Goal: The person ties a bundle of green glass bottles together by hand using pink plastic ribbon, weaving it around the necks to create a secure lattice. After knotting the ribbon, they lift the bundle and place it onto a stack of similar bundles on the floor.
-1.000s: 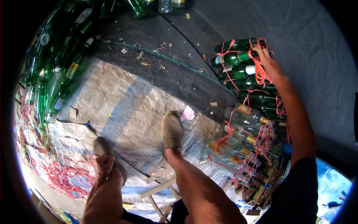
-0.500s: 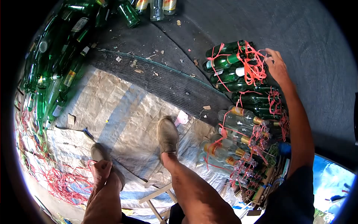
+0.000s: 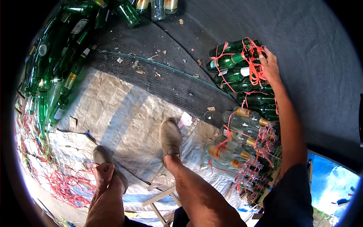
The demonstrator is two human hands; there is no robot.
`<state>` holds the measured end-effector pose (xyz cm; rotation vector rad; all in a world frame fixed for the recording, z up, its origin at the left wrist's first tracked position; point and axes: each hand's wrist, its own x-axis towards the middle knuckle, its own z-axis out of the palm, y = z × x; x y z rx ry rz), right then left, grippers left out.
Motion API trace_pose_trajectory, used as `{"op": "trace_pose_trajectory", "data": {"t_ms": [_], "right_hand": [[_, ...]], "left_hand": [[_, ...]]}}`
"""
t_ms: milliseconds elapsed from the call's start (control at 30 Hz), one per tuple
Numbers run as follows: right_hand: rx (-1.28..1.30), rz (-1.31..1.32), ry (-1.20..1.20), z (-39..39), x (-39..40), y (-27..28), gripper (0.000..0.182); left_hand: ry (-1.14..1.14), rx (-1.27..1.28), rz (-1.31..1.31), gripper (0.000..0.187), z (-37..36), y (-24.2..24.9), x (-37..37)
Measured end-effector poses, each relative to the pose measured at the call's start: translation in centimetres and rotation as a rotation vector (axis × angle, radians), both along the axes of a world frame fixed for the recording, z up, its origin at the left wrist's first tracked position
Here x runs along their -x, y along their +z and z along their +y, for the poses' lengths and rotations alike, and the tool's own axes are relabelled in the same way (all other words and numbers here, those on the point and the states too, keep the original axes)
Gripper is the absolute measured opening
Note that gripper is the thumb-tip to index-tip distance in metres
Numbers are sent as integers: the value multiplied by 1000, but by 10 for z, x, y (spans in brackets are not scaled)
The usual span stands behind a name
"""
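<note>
My right hand (image 3: 270, 67) curls its fingers over the neck ends of a bundle of green glass bottles (image 3: 231, 75). Red plastic string (image 3: 256, 75) ties this bundle and hangs in loops around the necks, right beside my fingers. Just below lie more green bottles (image 3: 259, 100), followed by clear bottles (image 3: 242, 130) with gold-coloured necks, also bound with string. Down at the lower left, my left hand (image 3: 103, 173) is closed in a fist by my leg. A thin pink strand touches its side; what lies inside the fist is hidden.
A big heap of loose green bottles (image 3: 72, 56) fills the upper left. Tangled pink string (image 3: 66, 187) lies at the lower left. My shoes stand on a pale woven tarp (image 3: 124, 102), with a wooden stool (image 3: 159, 198) below. Litter dots the dark mat (image 3: 170, 49).
My right hand has moved left and slightly down, from beside the string loops onto the bottle necks. My left hand has stayed in place, still closed.
</note>
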<state>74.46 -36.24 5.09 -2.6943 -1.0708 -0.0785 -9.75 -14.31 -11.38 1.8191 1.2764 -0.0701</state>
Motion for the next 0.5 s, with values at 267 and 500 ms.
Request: {"op": "trace_pose_trajectory", "data": {"t_ms": [267, 500], "right_hand": [[79, -117, 15, 22, 7, 31, 45], [167, -295, 110, 31, -15, 19, 14]], "left_hand": [[-1, -11, 29, 18, 0, -5, 3], [1, -45, 16, 17, -4, -17, 12]]}}
